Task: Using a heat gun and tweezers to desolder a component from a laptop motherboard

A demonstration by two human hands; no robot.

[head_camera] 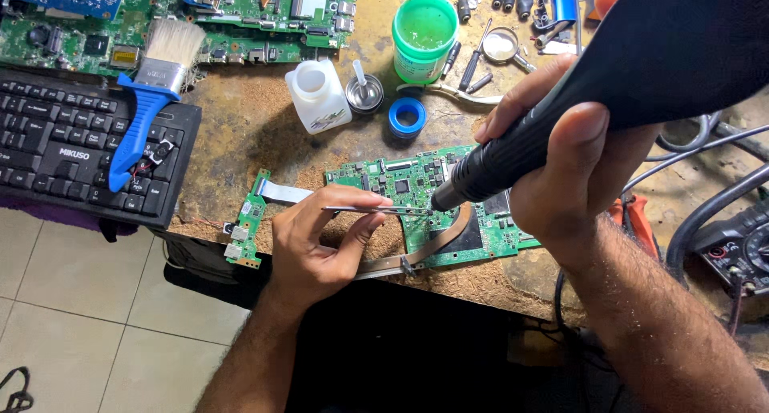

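Observation:
A green circuit board [416, 221] lies at the near edge of a worn wooden bench [248, 132]. My left hand [316, 241] pinches thin metal tweezers [376, 210] whose tips reach a spot on the board. My right hand [561, 165] grips a black hot-air tool [577, 92], its nozzle pointing down at the same spot beside the tweezer tips. A small green daughter board [244, 229] with a white ribbon cable sits just left of my left hand.
A black keyboard [56, 149] with a blue-handled brush [148, 100] on it fills the left. Behind the board stand a white bottle [318, 96], a green flux tub [424, 28], a blue tape roll [407, 116] and more circuit boards [240, 12]. Cables and a meter [741, 245] lie right.

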